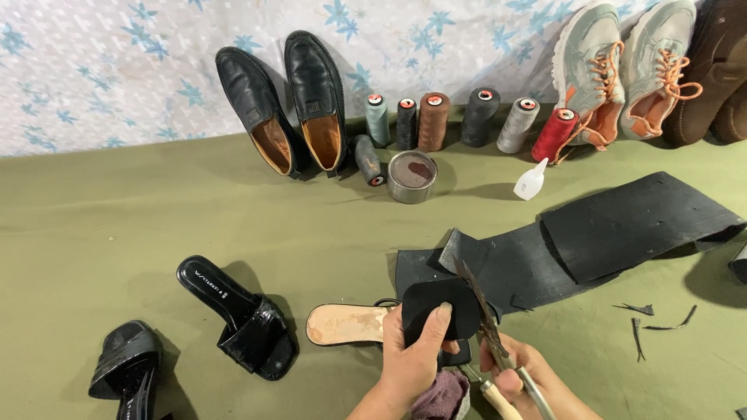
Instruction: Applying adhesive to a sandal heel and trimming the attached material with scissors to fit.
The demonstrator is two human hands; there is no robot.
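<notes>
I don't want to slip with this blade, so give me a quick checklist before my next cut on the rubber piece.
1. Left hand grips the black rubber piece firmly: ok, thumb pressed on its face.
2. Right hand holds the knife: ok.
3. Blade meets the piece's right edge: ok.
4. Left thumb away from the blade: ok, but close.
5. Tan sandal sole out of the cutting path: ok, it lies left.
6. Blade sharpness: cannot tell.
</notes>
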